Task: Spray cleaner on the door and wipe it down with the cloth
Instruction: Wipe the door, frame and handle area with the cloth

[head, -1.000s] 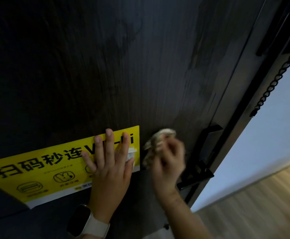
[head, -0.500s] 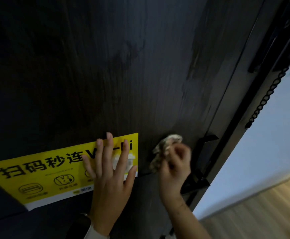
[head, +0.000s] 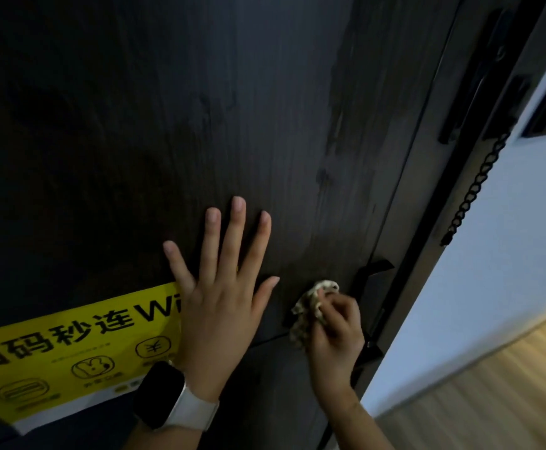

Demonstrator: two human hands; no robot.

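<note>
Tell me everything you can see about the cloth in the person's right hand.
The cloth is a small crumpled rag, pale beige with a darker mottled pattern, soft fabric by its look. It is bunched into a wad, gripped in the right hand, whose fingers curl round it, and it seems pressed against the dark wood-grain door, just left of the black handle. Only its upper and left folds show; the hand hides the rest.

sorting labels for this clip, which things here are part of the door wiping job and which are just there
Part of the job:
door
cloth, bunched in the right hand
left hand, flat on the door

Just there:
yellow sign on the door
black handle beside the cloth
door chain
smartwatch on the left wrist
wood floor
</note>
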